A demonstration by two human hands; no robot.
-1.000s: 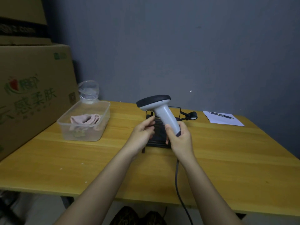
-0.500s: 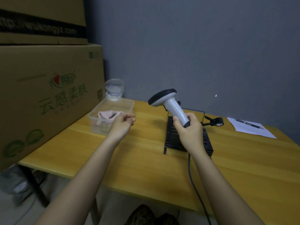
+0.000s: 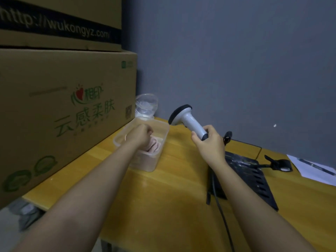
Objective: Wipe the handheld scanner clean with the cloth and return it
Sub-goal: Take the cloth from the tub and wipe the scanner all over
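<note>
Both hands are now apart: the left hand (image 3: 141,134) has left the scanner (image 3: 187,120) and dipped into the clear tub (image 3: 160,157), fingers curled over the pink cloth (image 3: 154,145), though whether it is gripped I cannot tell. The right hand (image 3: 209,142) stays wrapped round the scanner's handle, above the table (image 3: 172,206). Wiping comes next.

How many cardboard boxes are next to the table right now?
2. A large printed cardboard box stands left of the table; a second box sits stacked on it. Others may lie out of frame.
</note>
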